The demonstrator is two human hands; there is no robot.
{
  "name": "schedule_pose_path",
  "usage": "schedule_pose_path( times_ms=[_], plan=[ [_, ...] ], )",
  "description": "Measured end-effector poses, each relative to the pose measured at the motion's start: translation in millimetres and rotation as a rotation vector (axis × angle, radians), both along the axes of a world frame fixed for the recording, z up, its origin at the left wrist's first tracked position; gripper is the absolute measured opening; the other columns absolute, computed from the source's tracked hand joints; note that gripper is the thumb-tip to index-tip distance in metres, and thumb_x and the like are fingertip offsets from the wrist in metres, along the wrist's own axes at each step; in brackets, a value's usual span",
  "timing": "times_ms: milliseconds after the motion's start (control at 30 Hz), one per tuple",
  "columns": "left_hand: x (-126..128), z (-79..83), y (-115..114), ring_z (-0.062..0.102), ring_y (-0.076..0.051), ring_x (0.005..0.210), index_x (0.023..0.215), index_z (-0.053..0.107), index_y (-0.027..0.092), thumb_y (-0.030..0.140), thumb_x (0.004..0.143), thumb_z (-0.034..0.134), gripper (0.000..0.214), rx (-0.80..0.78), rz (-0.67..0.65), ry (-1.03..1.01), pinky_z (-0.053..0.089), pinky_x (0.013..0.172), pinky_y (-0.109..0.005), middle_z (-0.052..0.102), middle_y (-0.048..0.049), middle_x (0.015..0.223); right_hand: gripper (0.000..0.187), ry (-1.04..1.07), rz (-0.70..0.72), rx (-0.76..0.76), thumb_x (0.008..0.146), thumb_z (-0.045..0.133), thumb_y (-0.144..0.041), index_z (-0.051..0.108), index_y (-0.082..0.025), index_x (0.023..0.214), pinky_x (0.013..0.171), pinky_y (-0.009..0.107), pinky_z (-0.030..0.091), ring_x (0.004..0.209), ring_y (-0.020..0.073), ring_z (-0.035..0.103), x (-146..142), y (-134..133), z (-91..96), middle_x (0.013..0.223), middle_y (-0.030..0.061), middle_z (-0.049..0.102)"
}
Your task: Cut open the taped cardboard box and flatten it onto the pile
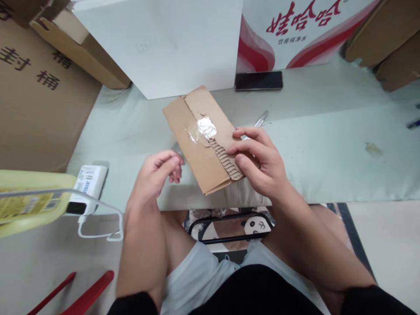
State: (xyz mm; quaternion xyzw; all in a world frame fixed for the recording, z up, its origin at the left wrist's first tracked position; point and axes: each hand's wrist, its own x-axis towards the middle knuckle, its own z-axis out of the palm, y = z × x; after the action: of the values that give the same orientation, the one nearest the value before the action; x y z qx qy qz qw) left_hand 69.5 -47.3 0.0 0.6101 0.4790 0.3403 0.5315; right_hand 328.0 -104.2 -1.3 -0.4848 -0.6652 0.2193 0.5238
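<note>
A folded flat cardboard package [190,140] lies at a slant before me, raised a little at its near end. Shiny clear tape [207,127] crosses its seam, and torn corrugated ridges [226,159] show along the seam's lower part. My right hand [259,159] grips the package's right edge, thumb and fingers on it; the fingers beneath are hidden. Left of the package, my left hand [160,170] is loosely curled, apart from the cardboard, with nothing visible in it. Behind my right fingers lies a slim silver tool [261,118], partly covered.
A black phone [259,81] lies against a red-and-white carton [295,39], beside a large white box [170,43]. At left are a white power bank [90,183] with a cable, a yellow bottle [33,201] and a brown carton [39,109]. A pen [414,124] lies far right.
</note>
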Motion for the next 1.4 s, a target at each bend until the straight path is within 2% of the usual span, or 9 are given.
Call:
schedule_pose_path(
  times_ms=[100,233,400,533,667,800,933,1167,1400],
  plan=[
    [10,-9.5,-4,0.066,-0.017,0.068,0.094,0.075,0.026,0.047,0.087,0.073,0.022,0.534,0.258,-0.202,0.056,0.064,-0.029,0.070,-0.0020,0.075,0.020,0.001,0.000,-0.052,0.094,0.056,-0.032,0.074,-0.023,0.097,0.113,0.049,0.051,0.126,0.0238,0.060,-3,-2,0.1,0.127,0.0104,0.062],
    [26,-19.0,-11,0.053,-0.032,0.139,0.124,0.070,0.033,0.056,0.094,0.061,0.039,0.893,0.012,0.113,0.038,0.123,-0.057,0.066,-0.0056,0.136,0.023,0.034,0.044,-0.054,0.095,0.058,-0.041,0.074,-0.024,0.099,0.113,0.046,0.051,0.125,0.0231,0.060,-5,-6,0.9,0.126,0.0104,0.059],
    [34,-25.6,-13,0.052,-0.031,0.141,0.130,0.066,0.032,0.050,0.100,0.046,0.040,0.949,-0.022,0.238,0.029,0.127,-0.062,0.063,-0.0067,0.140,0.045,0.188,-0.006,-0.179,0.101,0.041,-0.056,0.067,-0.025,0.120,0.092,0.037,0.057,0.111,0.0208,0.066,7,3,-11.3,0.117,0.0085,0.067],
    [35,-28.0,-12,0.055,-0.030,0.137,0.128,0.067,0.032,0.048,0.100,0.046,0.038,0.969,-0.003,0.208,0.031,0.127,-0.061,0.065,-0.0067,0.138,0.048,-0.232,-0.292,-0.457,0.094,0.050,-0.049,0.067,-0.024,0.130,0.082,0.039,0.054,0.081,0.0205,0.063,27,17,-23.7,0.100,0.0079,0.069],
    [36,-28.4,-12,0.058,-0.030,0.133,0.128,0.067,0.032,0.047,0.100,0.046,0.038,0.976,0.009,0.197,0.032,0.126,-0.061,0.066,-0.0068,0.136,0.045,-0.617,-0.269,-0.779,0.092,0.051,-0.049,0.072,-0.025,0.125,0.082,0.043,0.050,0.092,0.0281,0.063,36,20,-23.5,0.102,0.0128,0.064],
    [37,-28.4,-13,0.057,-0.031,0.134,0.126,0.069,0.031,0.051,0.101,0.045,0.040,0.963,0.020,0.201,0.031,0.126,-0.062,0.066,-0.0071,0.135,0.033,-0.733,-0.341,-0.856,0.093,0.052,-0.049,0.069,-0.021,0.093,0.073,0.038,0.044,0.096,0.0297,0.063,36,19,-20.2,0.109,0.0143,0.064],
    [38,-29.4,-11,0.058,-0.030,0.132,0.128,0.067,0.032,0.048,0.101,0.046,0.038,0.976,0.010,0.175,0.032,0.126,-0.061,0.065,-0.0071,0.136,0.044,-0.707,-0.362,-0.889,0.086,0.061,-0.035,0.059,-0.018,0.127,0.066,0.036,0.036,0.088,0.0284,0.062,38,22,-24.1,0.102,0.0106,0.071],
    [44,-24.4,-17,0.055,-0.029,0.135,0.132,0.064,0.031,0.044,0.101,0.045,0.038,0.980,-0.039,0.244,0.032,0.126,-0.060,0.062,-0.0085,0.139,0.030,-0.443,-0.555,-0.639,0.091,0.052,-0.036,0.066,-0.021,0.113,0.071,0.038,0.044,0.075,0.0248,0.063,47,22,-13.6,0.089,0.0090,0.071],
    [57,-19.1,-31,0.053,-0.029,0.136,0.134,0.058,0.024,0.044,0.101,0.045,0.040,0.998,-0.062,0.257,0.031,0.127,-0.057,0.060,-0.0120,0.138,0.032,0.081,-0.412,0.139,0.090,0.066,-0.039,0.061,-0.025,0.119,0.043,0.027,0.028,0.045,0.0119,0.044,38,5,18.9,0.059,-0.0065,0.046]
  ],
)
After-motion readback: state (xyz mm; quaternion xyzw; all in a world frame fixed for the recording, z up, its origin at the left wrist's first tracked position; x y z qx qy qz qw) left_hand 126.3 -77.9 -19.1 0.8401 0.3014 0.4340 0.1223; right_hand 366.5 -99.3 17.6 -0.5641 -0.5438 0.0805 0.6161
